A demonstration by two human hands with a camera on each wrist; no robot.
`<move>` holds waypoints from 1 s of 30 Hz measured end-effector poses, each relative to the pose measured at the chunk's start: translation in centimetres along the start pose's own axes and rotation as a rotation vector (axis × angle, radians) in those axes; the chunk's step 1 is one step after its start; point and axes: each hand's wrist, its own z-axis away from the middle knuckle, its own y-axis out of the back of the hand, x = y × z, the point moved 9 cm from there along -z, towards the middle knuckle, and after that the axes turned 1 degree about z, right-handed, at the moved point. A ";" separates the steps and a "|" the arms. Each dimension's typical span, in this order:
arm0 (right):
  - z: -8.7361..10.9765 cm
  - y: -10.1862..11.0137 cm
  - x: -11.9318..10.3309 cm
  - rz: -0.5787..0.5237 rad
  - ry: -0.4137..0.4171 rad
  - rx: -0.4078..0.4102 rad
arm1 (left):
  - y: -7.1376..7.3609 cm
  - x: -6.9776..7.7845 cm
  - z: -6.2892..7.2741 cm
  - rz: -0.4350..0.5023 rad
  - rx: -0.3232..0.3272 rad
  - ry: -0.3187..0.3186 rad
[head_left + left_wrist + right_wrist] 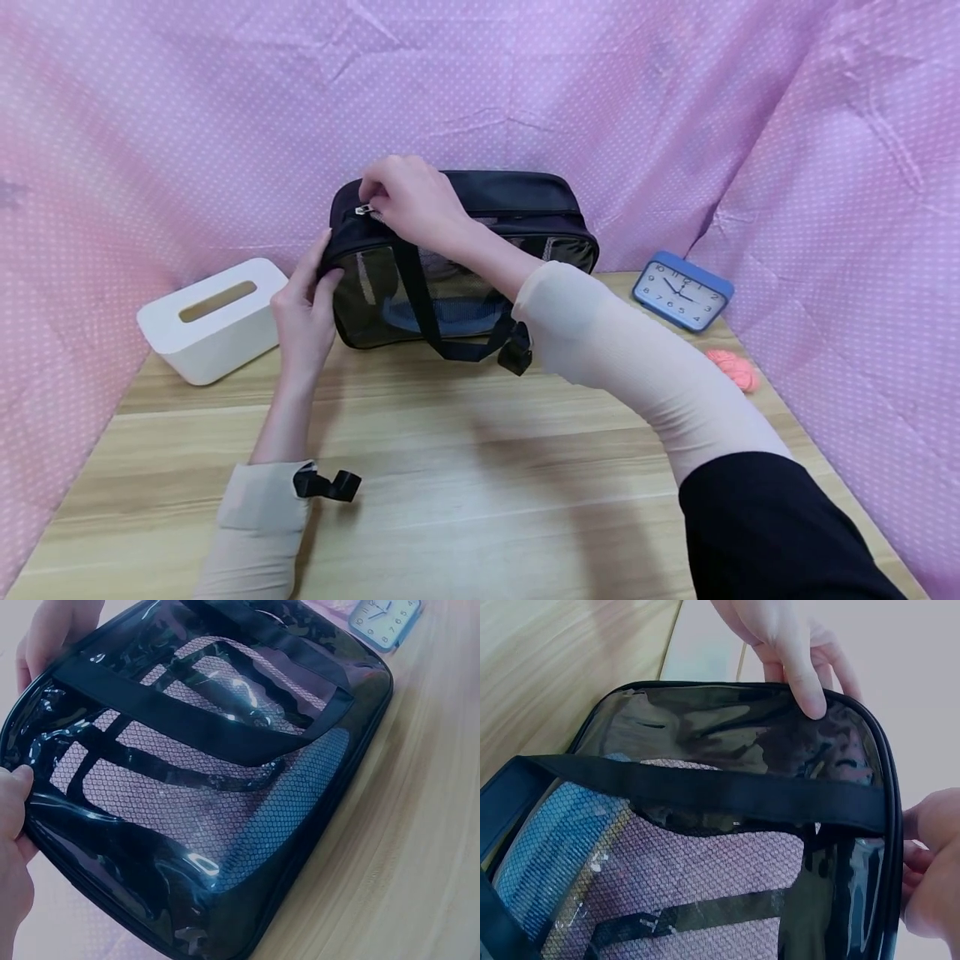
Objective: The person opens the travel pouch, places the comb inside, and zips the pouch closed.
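1. The bag (465,287) stands upright on the tabletop (420,450), its long axis running from left to right. Its clear front panel faces the person; the zip side is uppermost, and the strap (420,296) hangs in a loop down the front.
2. The zip pull (363,210) is at the left end of the bag's top.
3. The right hand (412,200) is over the bag's top left, palm down, thumb and bent fingers pinching the zip pull. Its forearm slants in from the right, crossing the bag's front.
4. The left hand (303,312) grips the bag's left end, wrist below it, thumb on the front panel and fingers round the edge.
5. The left wrist view brings out mesh (150,761) and a blue section (292,802) through the panel; the zip pull shows only in the head view. The right wrist view shows the left thumb pressed flat near the bag's edge.
6. Left of the bag is the tissue box (232,342); to its right, the clock (682,292), and nearer the person, a coral bundle (733,369).
7. Behind the bag hangs dotted pink cloth (480,83).
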 end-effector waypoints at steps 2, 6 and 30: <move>0.1 0.1 0.4 -0.038 -0.011 -0.007 | 0.1 -0.1 0.1 -0.002 0.002 0.000; 0.2 0.2 1.0 -0.089 -0.009 -0.029 | 0.2 -0.1 0.1 -0.004 -0.003 -0.004; 0.4 0.5 2.8 -0.234 -0.043 -0.169 | -0.1 -0.2 -0.3 -0.004 -0.020 0.031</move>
